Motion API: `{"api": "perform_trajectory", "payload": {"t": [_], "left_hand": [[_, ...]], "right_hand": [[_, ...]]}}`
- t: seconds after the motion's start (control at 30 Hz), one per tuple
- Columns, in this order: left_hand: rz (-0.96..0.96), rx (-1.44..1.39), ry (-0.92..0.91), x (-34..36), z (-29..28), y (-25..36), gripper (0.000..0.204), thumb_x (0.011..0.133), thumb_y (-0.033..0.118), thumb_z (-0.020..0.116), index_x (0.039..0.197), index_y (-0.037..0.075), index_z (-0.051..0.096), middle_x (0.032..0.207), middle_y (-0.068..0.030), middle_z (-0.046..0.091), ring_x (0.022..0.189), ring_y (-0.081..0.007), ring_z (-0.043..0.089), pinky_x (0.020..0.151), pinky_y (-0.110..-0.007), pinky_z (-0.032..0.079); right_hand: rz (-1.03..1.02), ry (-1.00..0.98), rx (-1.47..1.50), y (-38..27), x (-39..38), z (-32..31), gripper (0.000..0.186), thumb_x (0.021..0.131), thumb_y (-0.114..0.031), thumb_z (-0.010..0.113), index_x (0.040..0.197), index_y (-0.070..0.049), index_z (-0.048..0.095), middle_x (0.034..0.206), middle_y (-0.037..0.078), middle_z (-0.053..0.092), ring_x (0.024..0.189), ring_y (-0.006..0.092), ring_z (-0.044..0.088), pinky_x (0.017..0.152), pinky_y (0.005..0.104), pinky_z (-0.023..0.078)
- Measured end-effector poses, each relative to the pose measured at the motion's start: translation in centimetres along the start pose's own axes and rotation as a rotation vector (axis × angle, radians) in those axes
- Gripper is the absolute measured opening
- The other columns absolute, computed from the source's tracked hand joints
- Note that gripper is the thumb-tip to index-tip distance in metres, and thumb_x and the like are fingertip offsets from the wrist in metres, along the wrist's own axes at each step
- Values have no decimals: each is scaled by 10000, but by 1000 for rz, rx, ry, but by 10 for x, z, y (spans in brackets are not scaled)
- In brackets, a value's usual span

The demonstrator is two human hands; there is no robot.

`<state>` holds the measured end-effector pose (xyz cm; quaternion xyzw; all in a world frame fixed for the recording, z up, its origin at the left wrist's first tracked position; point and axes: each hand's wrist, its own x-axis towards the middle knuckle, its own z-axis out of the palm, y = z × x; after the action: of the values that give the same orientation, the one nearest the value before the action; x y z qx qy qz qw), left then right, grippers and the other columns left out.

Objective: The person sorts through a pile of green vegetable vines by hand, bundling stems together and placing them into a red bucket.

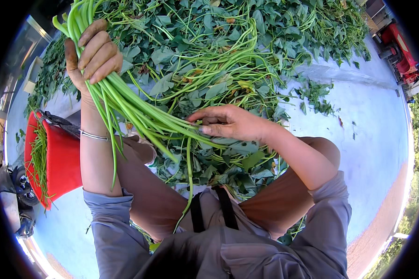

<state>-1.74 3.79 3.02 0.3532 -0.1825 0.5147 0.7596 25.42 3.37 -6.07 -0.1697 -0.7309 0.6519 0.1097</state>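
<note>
My left hand is raised at the upper left, its fingers wrapped round a thick bunch of long green stems. The stems slant down to the right, their lower ends spread loosely over my lap. At those lower ends my right hand is closed, with thumb and fingertips pinching at the stem tips. One longer stem hangs down from the bunch toward my lap. Beneath and beyond both hands lies a large heap of leafy green vines, with heart-shaped leaves and trailing stalks.
A red bucket holding green stems stands by my left forearm, a dark handle at its rim. Scattered leaves lie on the pale floor at the right. Red machinery stands far right; a dark wheel shows far left.
</note>
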Motion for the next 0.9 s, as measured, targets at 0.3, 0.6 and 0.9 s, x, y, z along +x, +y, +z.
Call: {"api": "perform_trajectory", "payload": {"t": [0.3,0.6,0.9], "left_hand": [[-269,92,-193,10,12,-15,236,792,167,640,790,54,433,485,-50,488,332,-133,426,366,-272,428],[-265,39,-171,8,0,-27,199,783,56,622,757,-4,434,477,-120,496,329,-188,459,370,-320,447],[-395,40,-148,1,5,-41,189,813,142,611,837,26,464,516,-97,503,359,-189,442,361,-299,376]], "right_hand": [[55,-88,91,6,24,-26,248,803,-229,627,926,-14,620,887,37,620,807,100,553,755,273,439],[-207,-36,-430,6,27,-28,144,783,-157,605,798,-14,600,708,55,528,754,211,480,712,305,399],[292,133,184,37,3,-43,202,907,-201,417,886,-35,530,781,22,563,774,123,511,756,280,405]]}}
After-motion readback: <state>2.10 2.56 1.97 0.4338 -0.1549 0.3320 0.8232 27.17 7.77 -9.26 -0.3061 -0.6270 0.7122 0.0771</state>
